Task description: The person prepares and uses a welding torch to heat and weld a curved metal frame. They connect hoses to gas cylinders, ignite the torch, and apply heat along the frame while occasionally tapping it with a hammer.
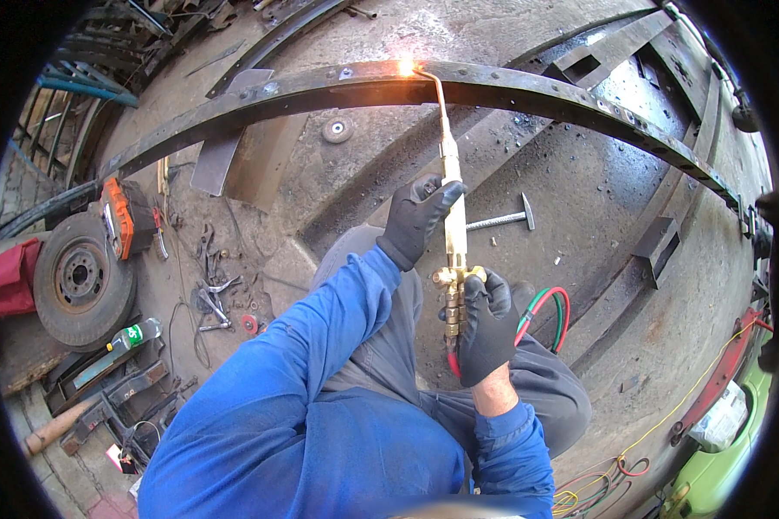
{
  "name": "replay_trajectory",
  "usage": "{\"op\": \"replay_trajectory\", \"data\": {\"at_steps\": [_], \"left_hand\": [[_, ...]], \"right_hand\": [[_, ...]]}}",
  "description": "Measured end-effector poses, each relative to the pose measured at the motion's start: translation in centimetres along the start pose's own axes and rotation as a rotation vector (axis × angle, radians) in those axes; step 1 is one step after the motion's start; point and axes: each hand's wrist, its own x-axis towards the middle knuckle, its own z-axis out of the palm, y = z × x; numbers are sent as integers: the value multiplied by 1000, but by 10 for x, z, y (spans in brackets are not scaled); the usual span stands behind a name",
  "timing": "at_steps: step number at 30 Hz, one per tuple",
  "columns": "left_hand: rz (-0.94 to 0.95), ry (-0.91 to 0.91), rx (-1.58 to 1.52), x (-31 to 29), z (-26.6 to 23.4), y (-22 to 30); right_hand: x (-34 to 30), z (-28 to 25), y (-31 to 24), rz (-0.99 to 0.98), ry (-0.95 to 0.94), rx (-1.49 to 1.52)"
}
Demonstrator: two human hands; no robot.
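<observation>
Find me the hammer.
In the head view, the hammer lies on the ground right of the picture's centre, just to the right of the brass-coloured torch and lower in the picture than the curved metal beam.

The stained grey concrete floor gleams in patches.

Centre of frame: our gloved left hand grips the brass gas torch; our gloved right hand holds its valve end. Upper centre, we note flame at the drilled steel beam. Left: tyred wheel.
</observation>
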Motion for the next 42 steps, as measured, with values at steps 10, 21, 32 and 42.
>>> {"op": "replay_trajectory", "data": {"at_steps": [10, 21, 32, 42], "left_hand": [[-50, 4, -65, 0, -1, -1], [7, -31, 58, 4, -5, -4], [-10, -25, 23, 4, -5, -6], [-73, -10, -80, 1, -3, 1]], "right_hand": [[2, -1, 1, -2, 7, -11], [7, 0, 5, 10, 17, 105], [5, 0, 1, -11, 8, 78], [5, -1, 1, -17, 26, 23]]}}
